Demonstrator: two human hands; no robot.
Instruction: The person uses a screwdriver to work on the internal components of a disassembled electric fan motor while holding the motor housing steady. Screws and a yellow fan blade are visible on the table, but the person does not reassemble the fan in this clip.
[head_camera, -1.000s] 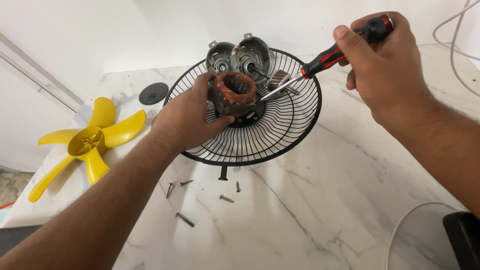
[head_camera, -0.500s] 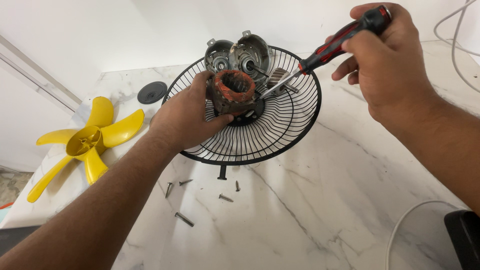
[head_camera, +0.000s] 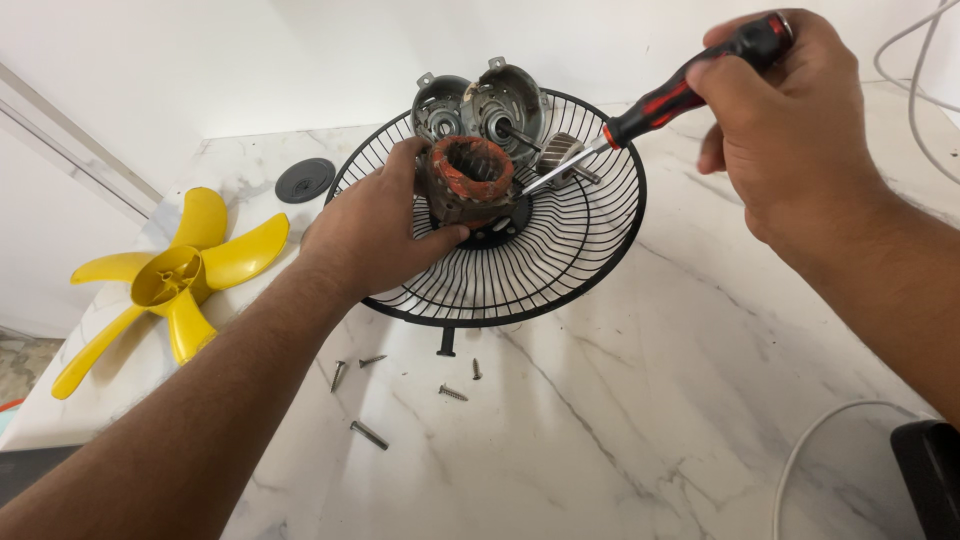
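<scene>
Right hand (head_camera: 790, 120) clamped on red-black screwdriver (head_camera: 660, 102), now raised higher than a second ago; tip stays at stator (head_camera: 470, 180) edge (prying angle steeper). Left hand (head_camera: 375, 235) still closed around stator, sitting on black fan guard (head_camera: 590, 260). Loose screws (head_camera: 368, 434) lie nearby on marble counter (head_camera: 620, 430).

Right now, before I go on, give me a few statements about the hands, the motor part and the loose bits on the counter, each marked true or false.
1. The left hand grips the copper-wound stator over the black wire fan guard. True.
2. The right hand holds pliers. False: it holds a red and black screwdriver, tip at the stator.
3. The yellow fan blade sits on the guard. False: it lies apart, at the counter's left edge.
4. Loose screws lie on the marble counter in front of the guard. True.
5. Two grey metal motor housings rest at the guard's far side. True.
</scene>
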